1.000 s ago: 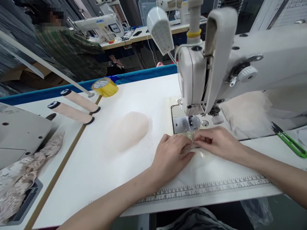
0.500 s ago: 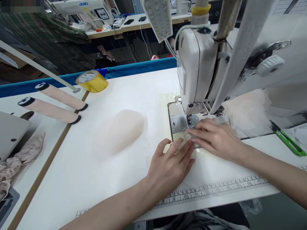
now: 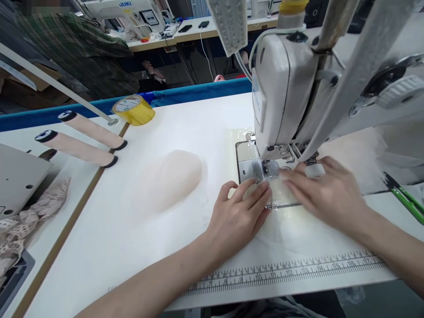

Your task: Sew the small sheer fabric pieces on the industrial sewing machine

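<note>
Resting: left hand (image 3: pixel 237 218), spread | right hand (image 3: pixel 331 194), blurred, grip unclear | film (image 3: pixel 281 197): glossy, see-through, yellowish

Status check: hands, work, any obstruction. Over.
Left hand at near side of silver rectangular metal plate; blurred right hand at its right. Grips unclear. Sheer beige rounded fabric lies left, untouched. White sewing-machine head overhangs plate.

Worktable (image 3: pixel 142 238): sewing machine (image 3: pixel 274 97) right, fabric piece (image 3: pixel 180 179) left of its needle plate (image 3: pixel 249 169). Thread spools (image 3: pixel 78 149) farther left; tape roll (image 3: pixel 141 115) to their right, near back edge. Ruler scale (image 3: pixel 281 273) along front edge. Snips (image 3: pixel 396 190) far right (second fabric piece (image 3: pixel 359 150) just left of them). Another machine (image 3: pixel 112 11) behind, on separate table (image 3: pixel 195 36).
</note>
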The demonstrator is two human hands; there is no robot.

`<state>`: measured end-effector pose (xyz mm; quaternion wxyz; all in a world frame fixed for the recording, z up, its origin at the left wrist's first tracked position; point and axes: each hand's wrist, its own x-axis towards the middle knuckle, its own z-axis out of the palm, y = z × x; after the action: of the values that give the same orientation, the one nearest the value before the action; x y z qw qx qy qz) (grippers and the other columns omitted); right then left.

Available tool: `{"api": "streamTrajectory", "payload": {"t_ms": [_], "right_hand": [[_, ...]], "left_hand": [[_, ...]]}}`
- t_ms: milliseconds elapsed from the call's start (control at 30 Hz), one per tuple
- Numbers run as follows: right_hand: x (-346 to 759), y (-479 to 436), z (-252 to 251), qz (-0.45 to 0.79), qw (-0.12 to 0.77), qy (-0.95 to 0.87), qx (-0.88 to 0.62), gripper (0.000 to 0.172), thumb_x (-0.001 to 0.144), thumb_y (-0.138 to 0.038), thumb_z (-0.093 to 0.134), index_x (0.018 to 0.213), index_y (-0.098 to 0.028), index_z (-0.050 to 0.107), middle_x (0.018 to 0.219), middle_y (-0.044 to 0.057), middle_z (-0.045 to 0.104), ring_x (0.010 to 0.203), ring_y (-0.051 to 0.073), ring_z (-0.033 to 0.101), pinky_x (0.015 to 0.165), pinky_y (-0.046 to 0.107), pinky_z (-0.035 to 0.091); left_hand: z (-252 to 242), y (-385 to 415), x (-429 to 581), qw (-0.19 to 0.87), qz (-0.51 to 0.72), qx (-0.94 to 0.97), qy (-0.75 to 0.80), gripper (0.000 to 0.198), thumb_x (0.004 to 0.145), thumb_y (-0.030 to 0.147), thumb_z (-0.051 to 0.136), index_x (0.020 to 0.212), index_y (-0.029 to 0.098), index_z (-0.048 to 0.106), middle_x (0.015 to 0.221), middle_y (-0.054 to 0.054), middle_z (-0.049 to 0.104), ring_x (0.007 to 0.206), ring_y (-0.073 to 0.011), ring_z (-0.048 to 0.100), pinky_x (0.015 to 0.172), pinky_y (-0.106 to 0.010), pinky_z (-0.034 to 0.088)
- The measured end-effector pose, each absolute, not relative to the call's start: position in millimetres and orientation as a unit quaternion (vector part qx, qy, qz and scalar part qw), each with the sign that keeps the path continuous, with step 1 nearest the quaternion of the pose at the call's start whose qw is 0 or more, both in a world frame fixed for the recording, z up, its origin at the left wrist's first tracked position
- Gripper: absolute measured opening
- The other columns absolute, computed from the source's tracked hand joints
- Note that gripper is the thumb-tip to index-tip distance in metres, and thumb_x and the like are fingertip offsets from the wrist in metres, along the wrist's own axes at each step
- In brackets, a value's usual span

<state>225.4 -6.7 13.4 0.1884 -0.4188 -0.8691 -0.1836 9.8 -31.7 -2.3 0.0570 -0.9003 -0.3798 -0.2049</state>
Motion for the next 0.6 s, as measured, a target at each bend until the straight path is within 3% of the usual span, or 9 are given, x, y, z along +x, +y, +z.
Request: {"api": "streamTrajectory", "payload": {"t_ms": [67, 267, 600], "right_hand": [[214, -14, 11, -0.143, 0.187, -0.891, -0.388, 0.028, 0.095, -0.024, 0.045, 0.111, -0.013, 0.066, 0.084, 0.007, 0.069, 0.068, 0.017, 0.058, 0.065, 0.033, 0.036], [210, -16, -3, -0.167, 0.14, -0.887, -0.408, 0.032, 0.096, -0.022, 0.042, 0.116, -0.009, 0.063, 0.08, 0.008, 0.069, 0.069, 0.019, 0.057, 0.062, 0.034, 0.033], [213, -4, -3, -0.184, 0.121, -0.878, -0.424, 0.033, 0.097, -0.026, 0.04, 0.104, -0.014, 0.07, 0.088, 0.011, 0.069, 0.082, 0.022, 0.056, 0.072, 0.037, 0.034]], "left_hand": [[-3, -29, 11, 0.053, -0.208, -0.899, -0.382, 0.025, 0.093, 0.023, 0.051, 0.115, 0.021, 0.062, 0.123, -0.004, 0.064, 0.115, -0.0245, 0.054, 0.088, -0.04, 0.035], [-2, -32, 12, 0.076, -0.205, -0.895, -0.39, 0.03, 0.092, 0.027, 0.054, 0.12, 0.02, 0.06, 0.124, -0.005, 0.064, 0.117, -0.0248, 0.053, 0.09, -0.04, 0.035], [-3, -26, 14, 0.076, -0.198, -0.889, -0.405, 0.033, 0.092, 0.034, 0.052, 0.122, 0.02, 0.06, 0.124, -0.008, 0.063, 0.119, -0.0274, 0.051, 0.091, -0.043, 0.036]]}}
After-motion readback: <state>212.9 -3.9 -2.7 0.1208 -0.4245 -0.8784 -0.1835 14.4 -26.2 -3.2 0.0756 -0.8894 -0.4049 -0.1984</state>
